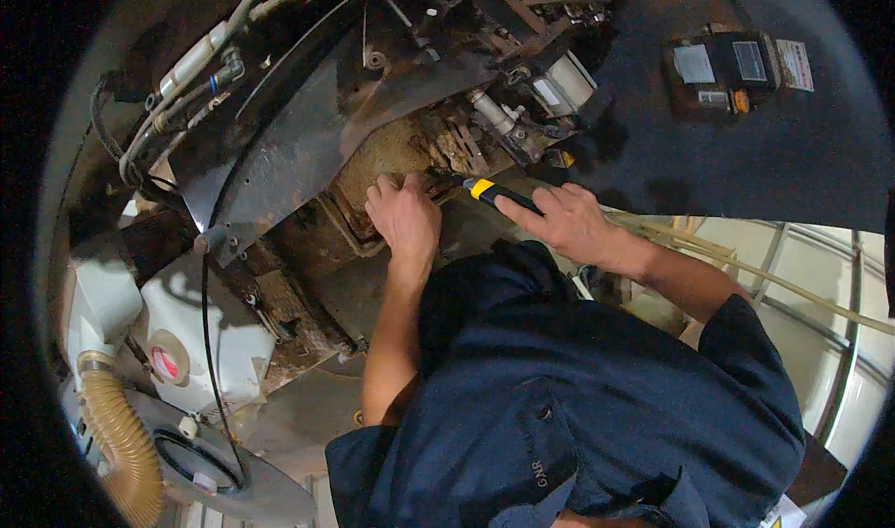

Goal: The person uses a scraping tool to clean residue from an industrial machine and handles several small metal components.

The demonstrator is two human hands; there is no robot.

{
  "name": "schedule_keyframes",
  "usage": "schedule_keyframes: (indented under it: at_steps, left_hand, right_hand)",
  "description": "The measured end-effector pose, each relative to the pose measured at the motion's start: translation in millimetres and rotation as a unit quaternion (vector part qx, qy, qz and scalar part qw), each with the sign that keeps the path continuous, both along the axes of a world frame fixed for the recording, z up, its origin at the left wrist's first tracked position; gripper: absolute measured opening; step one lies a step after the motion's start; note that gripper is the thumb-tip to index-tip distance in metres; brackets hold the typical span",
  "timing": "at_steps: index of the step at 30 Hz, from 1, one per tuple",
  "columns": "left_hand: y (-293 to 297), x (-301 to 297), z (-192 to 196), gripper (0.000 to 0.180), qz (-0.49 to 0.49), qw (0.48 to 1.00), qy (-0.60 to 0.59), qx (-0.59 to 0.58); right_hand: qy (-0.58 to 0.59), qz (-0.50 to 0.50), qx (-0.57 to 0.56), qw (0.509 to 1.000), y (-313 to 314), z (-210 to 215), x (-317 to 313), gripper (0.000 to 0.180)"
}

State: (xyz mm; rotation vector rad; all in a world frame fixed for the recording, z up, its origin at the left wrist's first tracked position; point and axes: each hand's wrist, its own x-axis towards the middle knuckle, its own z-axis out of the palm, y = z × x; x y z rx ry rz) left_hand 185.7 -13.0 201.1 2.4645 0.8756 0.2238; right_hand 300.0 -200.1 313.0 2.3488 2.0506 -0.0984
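Observation:
My right hand (571, 222) is wrapped round a black utility knife (485, 191) with a yellow band. The knife's front end points left, toward a dark spot beside my left hand; its blade cannot be made out clearly. My left hand (405, 215) is closed, fingers bent down at the near edge of a worn brown board (382, 155). Whatever those fingertips pinch is hidden. Flaky, rough brown material (457, 146) lies just beyond the knife tip.
Dark metal plates (280, 146) and a pneumatic cylinder (194, 62) are at far left. A bent metal bar (350, 225) runs below my left hand. Near left stand a white tank (205, 342) and a ribbed hose (119, 425). A black panel with a labelled box (732, 71) is at far right.

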Motion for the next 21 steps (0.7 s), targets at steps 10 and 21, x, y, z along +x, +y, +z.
schedule_keyframes:
  at_steps: [10, 21]
  left_hand:
    - [-3, -3, 48, 0.021, 0.010, 0.993, -0.054, -0.105]
    - [3, 8, 8, 0.025, 0.057, 0.995, 0.046, -0.067]
  right_hand:
    - [0.050, -0.053, 0.071, 0.995, -31, 10, -3, 0.056]
    - [0.135, -0.164, 0.079, 0.974, -57, -7, -12, 0.057]
